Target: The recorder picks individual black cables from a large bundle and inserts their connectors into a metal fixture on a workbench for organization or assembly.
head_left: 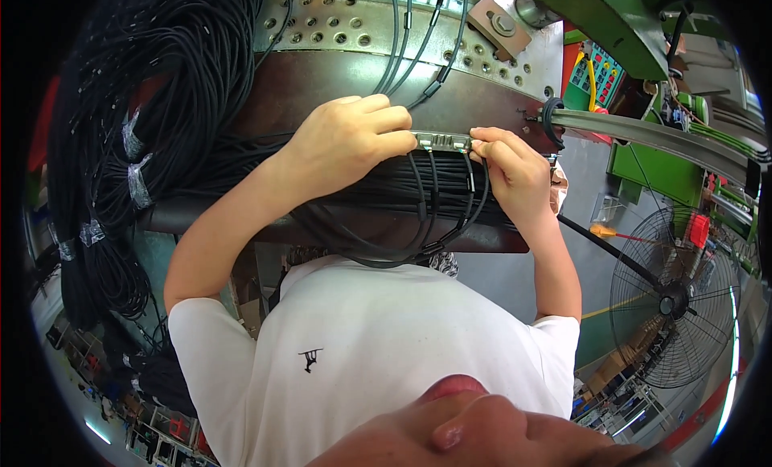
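Observation:
A narrow silvery metal bar [442,140] with small slots lies crosswise between my hands. My left hand [350,137] has its fingers curled, thumb and fingertips closed on the bar's left end. At the other end my right hand [513,163] pinches the bar between thumb and fingers. Several black cables [435,195] with thicker black sleeves hang from the bar toward me and loop back left. Their pale metal ends sit at the bar's near edge. Beneath the bar, a thick bundle of straight black cables [378,181] runs along the brown table edge.
A large heap of coiled black cables [201,57] lies at the left, with tied bundles hanging down. Beyond the brown surface [322,81] is a perforated metal plate [322,23] with a bolted clamp [500,26]. A green machine frame [603,16] and a fan [667,302] stand at right.

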A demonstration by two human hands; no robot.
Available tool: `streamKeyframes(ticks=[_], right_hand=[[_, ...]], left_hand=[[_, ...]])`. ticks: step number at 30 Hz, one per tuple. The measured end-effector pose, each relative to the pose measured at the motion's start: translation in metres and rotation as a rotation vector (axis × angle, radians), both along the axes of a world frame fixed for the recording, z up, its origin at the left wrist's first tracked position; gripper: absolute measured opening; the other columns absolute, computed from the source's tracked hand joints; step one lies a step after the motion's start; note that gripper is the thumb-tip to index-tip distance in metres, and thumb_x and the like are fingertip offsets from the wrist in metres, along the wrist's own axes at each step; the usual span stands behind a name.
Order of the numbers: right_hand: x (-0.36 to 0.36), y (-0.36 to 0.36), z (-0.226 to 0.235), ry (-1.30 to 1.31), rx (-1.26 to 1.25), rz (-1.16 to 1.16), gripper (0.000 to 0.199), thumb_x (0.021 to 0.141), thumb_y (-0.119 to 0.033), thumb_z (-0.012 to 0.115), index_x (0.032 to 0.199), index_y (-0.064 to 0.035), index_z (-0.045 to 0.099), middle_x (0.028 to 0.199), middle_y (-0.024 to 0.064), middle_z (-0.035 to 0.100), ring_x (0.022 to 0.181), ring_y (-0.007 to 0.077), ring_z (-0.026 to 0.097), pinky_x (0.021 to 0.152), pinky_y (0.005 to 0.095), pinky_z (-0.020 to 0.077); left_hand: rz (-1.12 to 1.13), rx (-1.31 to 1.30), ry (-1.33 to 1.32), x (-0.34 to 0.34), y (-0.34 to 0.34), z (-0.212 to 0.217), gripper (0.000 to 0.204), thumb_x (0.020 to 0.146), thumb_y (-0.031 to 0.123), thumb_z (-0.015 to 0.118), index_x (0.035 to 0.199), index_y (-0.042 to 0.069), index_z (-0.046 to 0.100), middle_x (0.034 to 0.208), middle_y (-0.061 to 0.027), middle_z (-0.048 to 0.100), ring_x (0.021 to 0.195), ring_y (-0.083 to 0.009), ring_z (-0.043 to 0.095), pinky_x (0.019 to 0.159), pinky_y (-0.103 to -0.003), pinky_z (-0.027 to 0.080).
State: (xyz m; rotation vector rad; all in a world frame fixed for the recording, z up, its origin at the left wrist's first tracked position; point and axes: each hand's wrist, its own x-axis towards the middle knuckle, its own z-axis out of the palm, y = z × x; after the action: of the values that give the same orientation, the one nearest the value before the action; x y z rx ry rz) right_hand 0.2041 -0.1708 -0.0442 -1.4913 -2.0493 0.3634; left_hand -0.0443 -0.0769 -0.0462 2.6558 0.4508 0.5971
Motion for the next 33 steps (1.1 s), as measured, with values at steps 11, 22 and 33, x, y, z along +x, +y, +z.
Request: streamKeyframes(ticks=[11, 22, 33], right_hand=[[0.027, 0.129, 0.019, 0.022, 0.018, -0.194, 0.031, 0.089, -0.020, 0.062, 0.112, 0.0012, 0.061, 0.102, 0.0127, 0.067, 0.089, 0.0192, 0.064, 0.079, 0.0292, 0.0487], [0.103, 0.247, -0.092, 0.076, -0.046, -0.415, 0.030, 0.091, -0.029, 0.053, 0.091, -0.0018, 0.063, 0.080, 0.0166, 0.064, 0.068, 0.0273, 0.060, 0.062, 0.0407, 0.0465], [0.001, 0.121, 0.007, 0.299, 0.002, -0.107, 0.020, 0.083, -0.022, 0.066, 0.087, -0.0034, 0.068, 0.077, 0.0093, 0.064, 0.072, 0.0198, 0.061, 0.068, 0.0281, 0.0476]], left_hand=[[0.576, -0.725, -0.487, 0.008, 0.077, 0.003, 0.031, 0.095, 0.022, 0.054, 0.116, 0.000, 0.060, 0.112, -0.0084, 0.063, 0.098, -0.0162, 0.059, 0.090, -0.030, 0.046], [0.065, -1.970, -0.829, 0.095, 0.094, 0.013, 0.046, 0.102, 0.032, 0.033, 0.118, -0.007, 0.051, 0.099, -0.0137, 0.062, 0.092, -0.0267, 0.062, 0.088, -0.044, 0.052], [0.080, -2.048, -0.637, -0.029, 0.002, 0.051, 0.029, 0.098, 0.028, 0.044, 0.073, 0.014, 0.043, 0.050, 0.0087, 0.027, 0.040, -0.0038, 0.024, 0.035, -0.021, 0.020]])
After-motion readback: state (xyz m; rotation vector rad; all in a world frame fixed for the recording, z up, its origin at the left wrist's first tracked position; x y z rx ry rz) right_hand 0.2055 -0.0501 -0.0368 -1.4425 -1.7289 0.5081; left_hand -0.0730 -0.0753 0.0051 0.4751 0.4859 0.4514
